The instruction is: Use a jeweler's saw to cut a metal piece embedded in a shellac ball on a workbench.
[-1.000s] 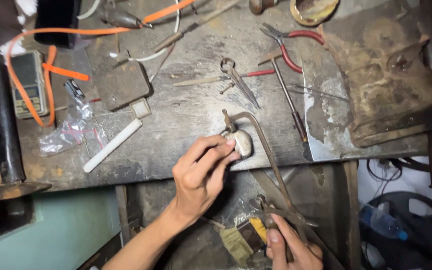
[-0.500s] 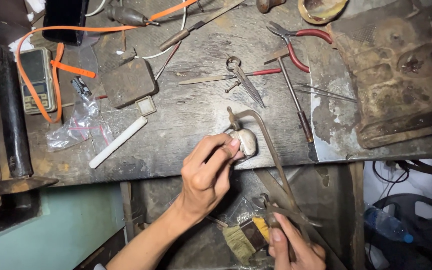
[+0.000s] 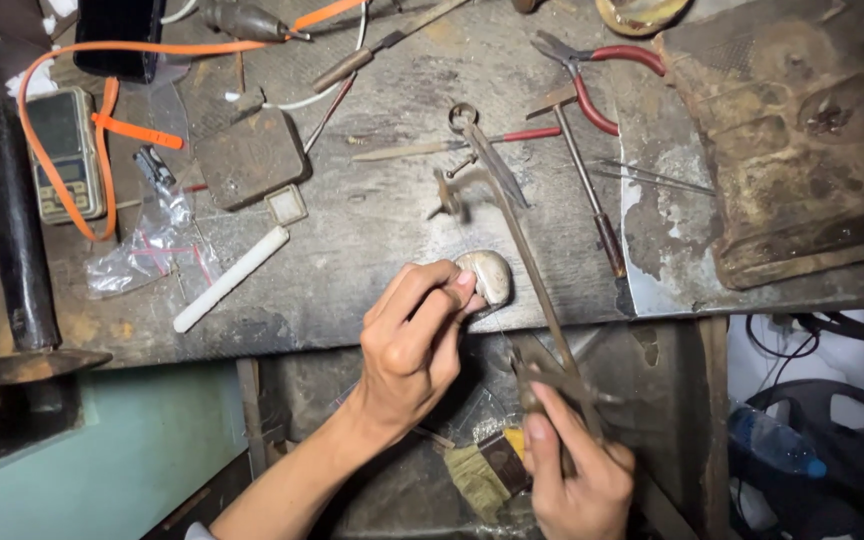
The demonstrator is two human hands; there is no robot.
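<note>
Left hand (image 3: 414,340) pinches one pale lump (image 3: 487,276) at bench (image 3: 372,240) edge, 6 o'clock. Right hand (image 3: 574,478) clamped on one saw frame (image 3: 537,290). One red pliers (image 3: 592,75), 1 o'clock. One white stick (image 3: 230,278), 9 o'clock.

A small pocket scale (image 3: 64,152) with a grey rectangular screen in its upper half is lying near the left edge of the table (image 3: 372,240), with an orange strap looping around it. Just right of and below the scale, a crumpled clear plastic bag (image 3: 152,245) with thin red markings is resting flat on the wood. Above the scale, at the table's far edge, a dark rectangular phone-like device (image 3: 118,38) is lying with its black screen showing nothing.
</note>
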